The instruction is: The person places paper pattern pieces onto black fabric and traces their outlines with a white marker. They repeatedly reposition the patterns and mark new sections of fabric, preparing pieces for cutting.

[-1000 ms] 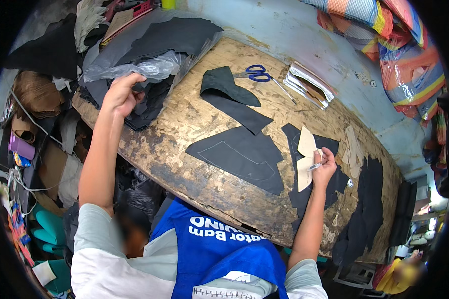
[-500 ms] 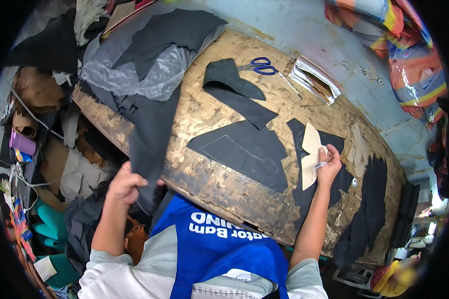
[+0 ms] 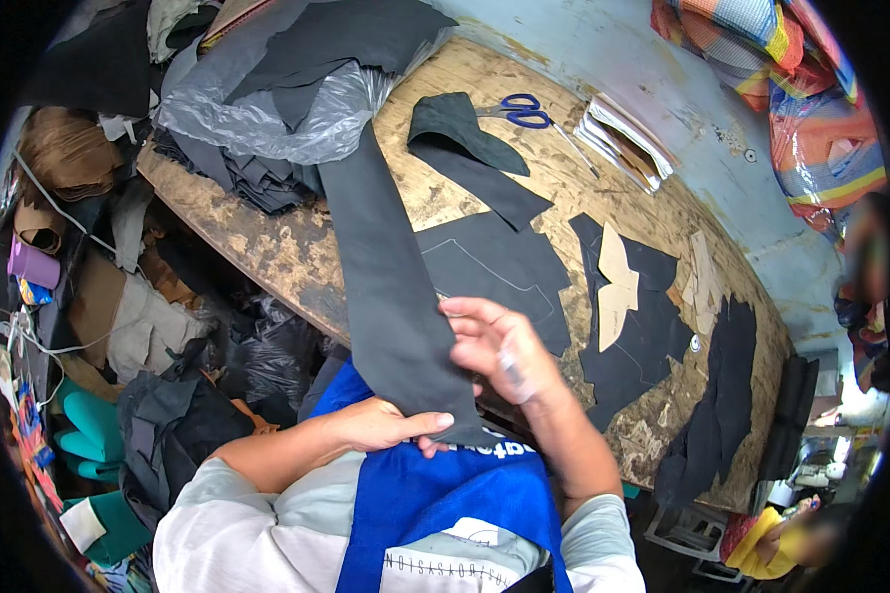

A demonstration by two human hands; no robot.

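A long strip of smooth black sheet material (image 3: 381,267), perhaps leather, stretches from the pile at the back left to the front of my blue apron. Its near end is pinched in my left hand (image 3: 405,423), the thumb lying on top. My right hand (image 3: 494,346) is at the strip's right edge, fingers curled and slightly blurred around a slim silvery pen (image 3: 510,368). Right of it, a cream two-lobed template (image 3: 618,287) rests on a black piece (image 3: 653,326). Partly behind the strip lies another black piece (image 3: 514,272) with a pale drawn outline.
Blue-handled scissors (image 3: 524,111) and a curled black offcut (image 3: 465,133) lie farther back on the worn wooden table (image 3: 277,262). A white box (image 3: 623,143) stands by the wall. Plastic sheeting (image 3: 267,124) covers part of the black pile. Ragged black scraps (image 3: 717,395) lie right.
My right hand has left the template and come left to the strip. My left hand has drawn the strip's near end rightward, in front of my apron. The template stays on the black piece.
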